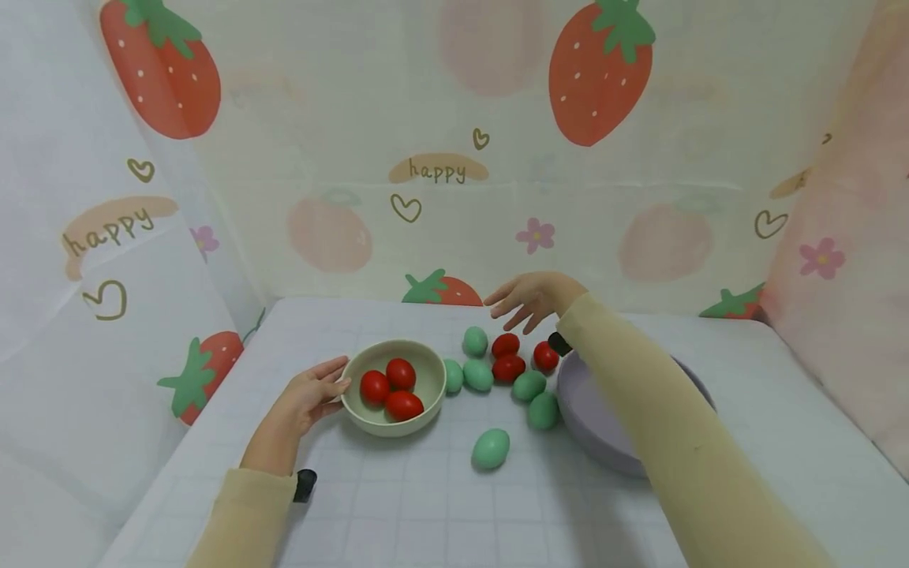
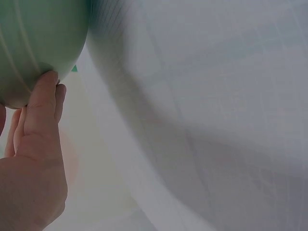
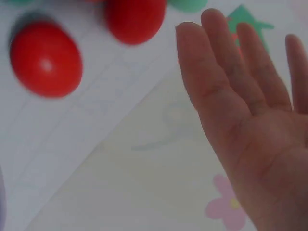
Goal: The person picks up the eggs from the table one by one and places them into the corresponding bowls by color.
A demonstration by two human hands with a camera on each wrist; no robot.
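My left hand (image 1: pixel 312 397) grips the side of a pale green bowl (image 1: pixel 394 428), thumb by its rim; in the left wrist view the fingers (image 2: pixel 44 98) lie against its outer wall. Inside the bowl are three red eggs (image 1: pixel 401 374). Over the far part of the table, my right hand (image 1: pixel 533 298) has its fingers extended and nothing in them. Just below it lie two red eggs (image 1: pixel 508 368) side by side, and another red egg (image 3: pixel 46 59) is nearby, close to the purple basin's rim.
Several green eggs (image 1: pixel 478 375) lie between the bowl and the purple basin (image 1: pixel 592 426). One light green egg (image 1: pixel 491 449) sits nearer the front, apart from the others. My right forearm crosses over the basin. A strawberry-print curtain (image 1: pixel 440 229) rises behind the white table (image 1: pixel 426 505).
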